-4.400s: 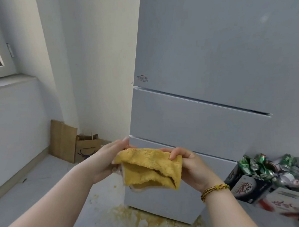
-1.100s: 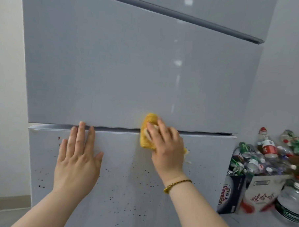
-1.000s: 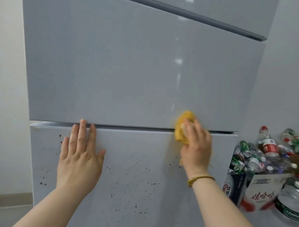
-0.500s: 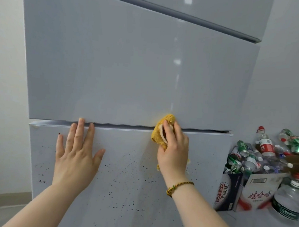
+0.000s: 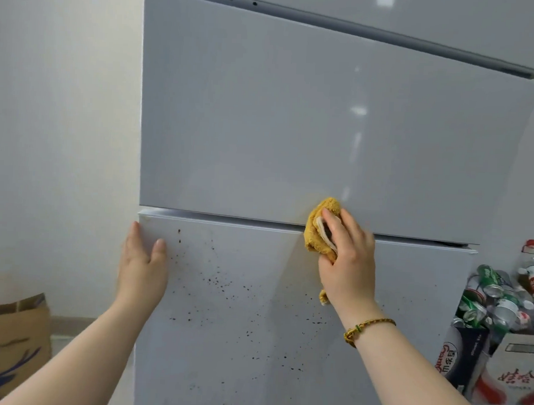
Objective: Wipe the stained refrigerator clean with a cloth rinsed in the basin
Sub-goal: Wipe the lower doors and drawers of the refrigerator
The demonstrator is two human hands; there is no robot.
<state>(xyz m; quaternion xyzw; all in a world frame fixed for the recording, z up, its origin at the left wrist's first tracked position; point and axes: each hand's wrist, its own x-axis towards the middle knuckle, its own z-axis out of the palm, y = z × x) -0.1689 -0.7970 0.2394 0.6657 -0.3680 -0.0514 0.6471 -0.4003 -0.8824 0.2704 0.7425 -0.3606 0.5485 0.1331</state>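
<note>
The fingers of the right hand are bent over a bunched yellow cloth and press it tight against the fridge. The cloth sits right on the thin gap between the middle door and the bottom door, a bit right of the middle. A small bit of cloth pokes out under the palm. A gold bracelet is on that wrist. The left hand is at the left edge of the bottom door, near its top corner. Its thumb lies flat on the front and its other fingers are straight; it holds nothing. Lots of small dark spots are on the bottom door, between the two hands and below them. On the floor to the left, by the wall, is a brown paper bag. To the right of the fridge are boxes piled with squashed cans and bottles.
</note>
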